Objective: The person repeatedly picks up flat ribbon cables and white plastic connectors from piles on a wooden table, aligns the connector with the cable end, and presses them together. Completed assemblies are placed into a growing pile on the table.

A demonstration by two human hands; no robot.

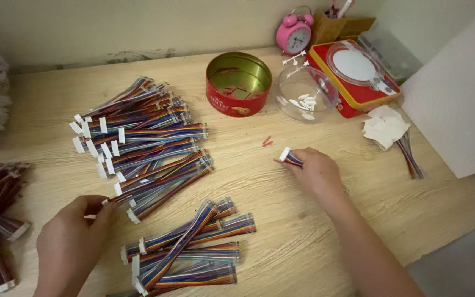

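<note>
Two heaps of rainbow ribbon cables fill the left half of the wooden table [303, 231], the big fanned pile [138, 137] at upper left and a smaller stack [188, 247] at lower centre. Our left hand [72, 242], lower left, pinches a white connector at the big pile's near edge, and it should draw one cable free without dragging its neighbours. Right of centre, our right hand [317, 173] has its fingers clamped on a short striped cable [290, 158], its white plug poking out toward the red tin [238, 82]; a firm grip near the plug seems wisest.
</note>
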